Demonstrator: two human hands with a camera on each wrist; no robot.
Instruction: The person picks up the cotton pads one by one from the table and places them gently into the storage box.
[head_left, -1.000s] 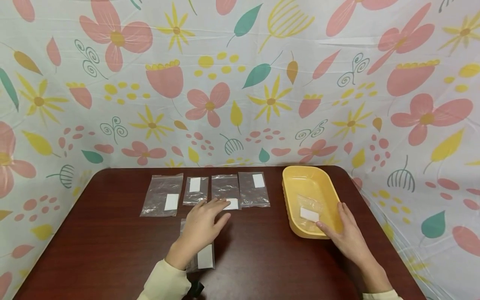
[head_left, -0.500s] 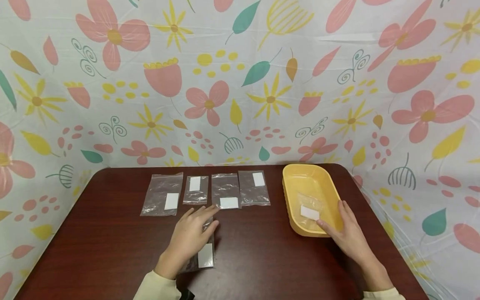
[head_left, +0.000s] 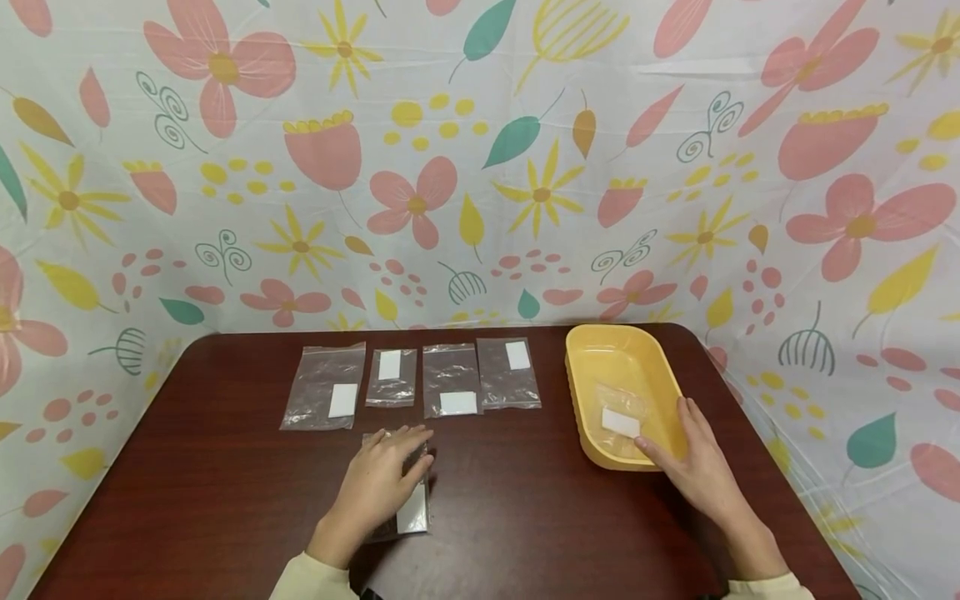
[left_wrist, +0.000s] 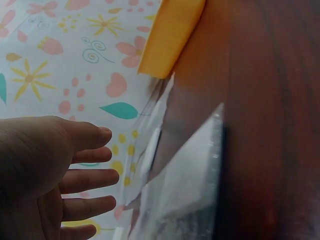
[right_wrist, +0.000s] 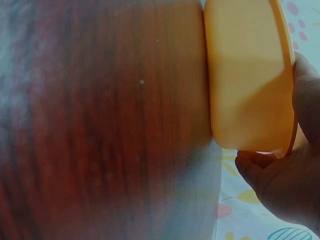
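Note:
My left hand (head_left: 381,477) lies flat, fingers straight, on a clear zip bag with a white label (head_left: 412,507) near the table's front. In the left wrist view the left hand (left_wrist: 55,170) shows spread fingers beside that bag (left_wrist: 185,190). My right hand (head_left: 686,454) holds the near right corner of a yellow tray (head_left: 600,335), thumb on the near rim, fingers along the right rim. One clear labelled bag (head_left: 619,414) lies inside the tray. The right wrist view shows the tray (right_wrist: 245,75) with the right hand (right_wrist: 285,185) at its corner.
Several more clear labelled bags lie in a row behind my left hand, from the left one (head_left: 322,387) to the right one (head_left: 508,375). The dark wooden table (head_left: 525,517) is walled by flowered cloth (head_left: 480,167) at the back and sides.
My left hand has drawn back toward me, off the third bag in the row and onto the nearer bag. The right hand has stayed on the tray.

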